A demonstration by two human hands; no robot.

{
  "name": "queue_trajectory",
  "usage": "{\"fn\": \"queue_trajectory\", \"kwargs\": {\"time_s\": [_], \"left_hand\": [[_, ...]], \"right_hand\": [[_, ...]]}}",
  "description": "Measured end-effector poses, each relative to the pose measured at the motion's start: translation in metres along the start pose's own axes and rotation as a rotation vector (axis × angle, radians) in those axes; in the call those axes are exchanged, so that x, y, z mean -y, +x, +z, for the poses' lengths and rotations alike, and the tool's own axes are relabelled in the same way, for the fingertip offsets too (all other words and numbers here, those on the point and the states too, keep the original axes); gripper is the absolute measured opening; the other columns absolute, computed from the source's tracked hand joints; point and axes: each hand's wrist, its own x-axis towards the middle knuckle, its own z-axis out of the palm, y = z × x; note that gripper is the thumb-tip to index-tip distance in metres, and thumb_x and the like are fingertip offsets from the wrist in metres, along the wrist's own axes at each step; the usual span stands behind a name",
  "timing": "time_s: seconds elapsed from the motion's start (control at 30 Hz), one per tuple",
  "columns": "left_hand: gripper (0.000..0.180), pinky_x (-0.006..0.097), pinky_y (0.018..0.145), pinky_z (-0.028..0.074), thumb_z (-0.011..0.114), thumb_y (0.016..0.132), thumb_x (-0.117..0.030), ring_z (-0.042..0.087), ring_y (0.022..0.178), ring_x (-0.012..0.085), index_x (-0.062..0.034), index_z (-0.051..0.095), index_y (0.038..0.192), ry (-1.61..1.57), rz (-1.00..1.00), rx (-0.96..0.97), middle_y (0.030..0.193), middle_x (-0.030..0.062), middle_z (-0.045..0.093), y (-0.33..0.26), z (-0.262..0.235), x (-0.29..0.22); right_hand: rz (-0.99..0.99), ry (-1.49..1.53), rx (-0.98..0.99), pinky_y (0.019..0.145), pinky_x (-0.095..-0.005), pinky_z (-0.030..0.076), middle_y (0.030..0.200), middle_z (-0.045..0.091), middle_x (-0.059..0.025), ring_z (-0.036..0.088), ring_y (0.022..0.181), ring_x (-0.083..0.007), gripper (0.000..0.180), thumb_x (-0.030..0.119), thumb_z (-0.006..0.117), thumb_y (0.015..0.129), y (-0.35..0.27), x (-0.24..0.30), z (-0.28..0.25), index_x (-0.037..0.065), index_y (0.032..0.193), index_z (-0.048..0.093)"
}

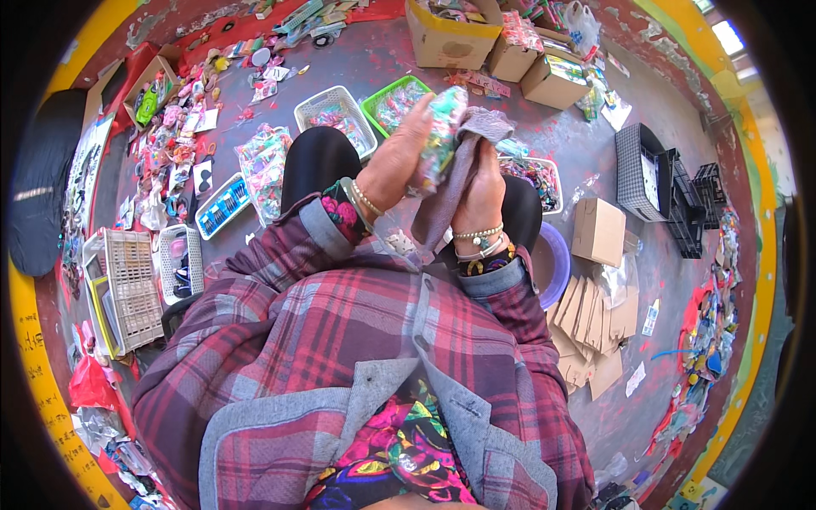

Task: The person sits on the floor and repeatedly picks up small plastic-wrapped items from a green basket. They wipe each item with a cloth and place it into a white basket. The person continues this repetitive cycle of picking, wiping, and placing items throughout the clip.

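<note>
My left hand (393, 166) is raised in front of me, gripping a clear plastic packet (445, 127) filled with small colourful pieces, slightly blurred. Close beside it, my right hand (483, 197) is closed round a greyish-mauve cloth (456, 174). One end of the cloth folds over above the fingers and the other hangs down toward my lap. Packet and cloth are side by side; whether they touch I cannot tell. Beyond my knees stand a green basket (368, 108) and a white basket (371, 136), both with colourful packets in them.
Cardboard boxes (450, 49) stand at the far side. To the right are a purple basin (557, 263), a brown carton (598, 231), flattened cardboard (595, 327) and black crates (680, 204). On the left are a blue tray (225, 206), a beige crate (132, 289) and scattered small accessories (174, 153).
</note>
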Motion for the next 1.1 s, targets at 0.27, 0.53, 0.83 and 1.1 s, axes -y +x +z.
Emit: {"fn": "queue_trajectory", "kwargs": {"time_s": [0.27,0.53,0.83,1.1], "left_hand": [[0.05,0.046,0.096,0.032,0.042,0.087,-0.039,0.045,0.109,0.0305,-0.0073,0.038,0.126,-0.959,-0.238,0.165,0.124,0.0146,0.044,0.007,-0.036,-0.002],[0.05,0.035,0.092,0.041,0.044,0.088,-0.033,0.048,0.11,0.0226,-0.0037,0.035,0.128,-0.465,-0.021,0.044,0.124,0.0112,0.045,-0.032,-0.031,0.013],[0.035,0.035,0.084,0.044,0.042,0.088,-0.027,0.055,0.095,0.0208,-0.0065,0.047,0.116,-0.749,-0.207,0.192,0.104,0.0079,0.057,-0.012,-0.031,0.011],[0.043,0.037,0.082,0.044,0.043,0.084,-0.023,0.055,0.095,0.0242,-0.0068,0.038,0.124,-0.735,-0.307,0.232,0.11,0.0107,0.054,-0.01,-0.03,0.005]], "right_hand": [[-0.214,-0.339,0.365,0.081,-0.0283,0.042,0.107,0.054,-0.006,0.053,0.095,-0.0171,0.039,0.029,0.037,0.092,-0.02,0.02,-0.006,0.001,0.119,0.043],[-0.967,-1.748,0.562,0.102,-0.0459,0.018,0.129,0.04,-0.0153,0.034,0.123,-0.0312,0.051,0.012,0.053,0.07,-0.021,-0.01,0.017,0.013,0.12,0.05],[-1.057,-1.646,0.326,0.1,-0.0421,0.023,0.121,0.048,-0.015,0.04,0.118,-0.0316,0.033,0.02,0.042,0.085,0.016,0.004,0.014,0.008,0.113,0.054],[-0.455,-1.384,0.222,0.071,-0.0295,0.046,0.094,0.06,-0.0144,0.058,0.085,-0.0236,0.026,0.018,0.042,0.089,0.048,0.031,-0.007,-0.001,0.1,0.054]]}}
